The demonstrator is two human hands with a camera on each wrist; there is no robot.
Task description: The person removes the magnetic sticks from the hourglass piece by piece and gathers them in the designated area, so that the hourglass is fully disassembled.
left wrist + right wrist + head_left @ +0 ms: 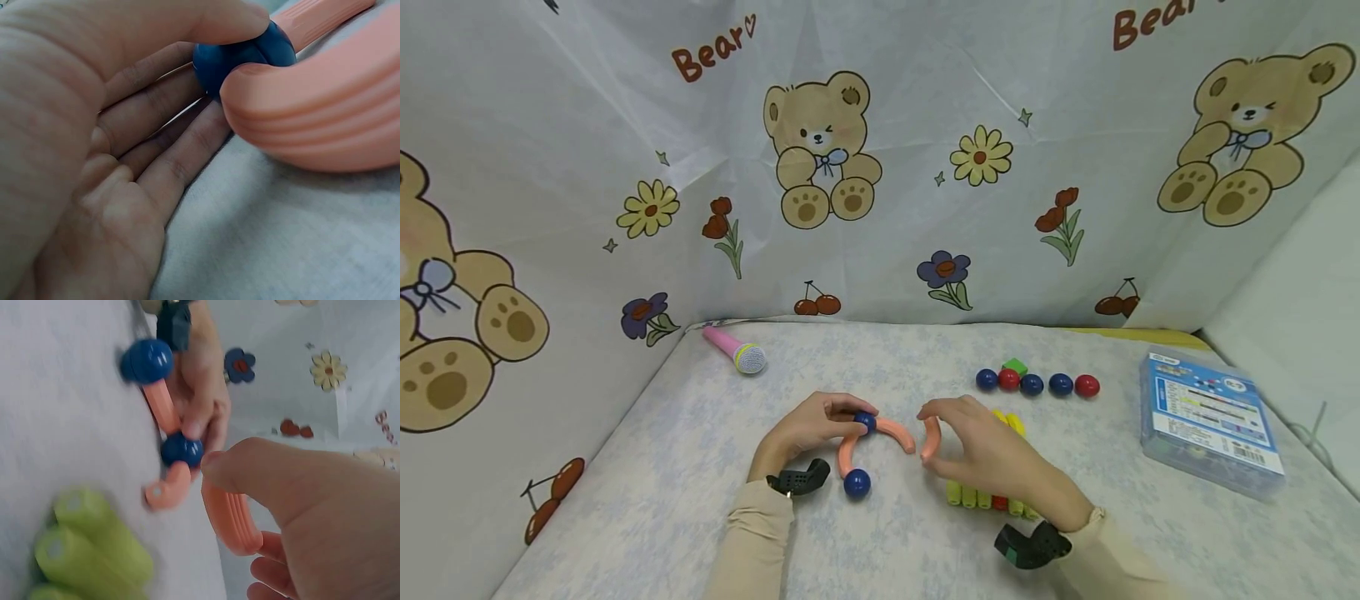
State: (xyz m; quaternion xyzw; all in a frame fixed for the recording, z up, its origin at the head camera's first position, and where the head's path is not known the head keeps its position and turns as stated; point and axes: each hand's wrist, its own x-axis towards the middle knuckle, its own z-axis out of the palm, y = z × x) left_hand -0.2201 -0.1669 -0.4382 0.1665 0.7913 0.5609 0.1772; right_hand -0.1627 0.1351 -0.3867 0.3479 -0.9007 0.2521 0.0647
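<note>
My left hand (808, 425) pinches a blue ball (865, 422) between thumb and fingers. Two curved orange rods are joined to that ball: one rod (896, 435) points right, the other (846, 454) bends toward me and ends in a second blue ball (857, 483). Ridges run along the near rod (325, 119) in the left wrist view. Apart from this assembly, my right hand (992, 446) holds a loose curved orange rod (228, 515) by its ends, thumb at one and fingers at the other. Several yellow-green rods (968, 495) lie partly hidden beneath the right hand.
Behind the right hand, several blue and red balls (1087, 386) sit in a row near a green piece (1015, 366). A clear plastic box (1213, 421) with a blue label stands at right. A pink toy microphone (730, 347) lies far left, before a bear-print cloth (895, 275).
</note>
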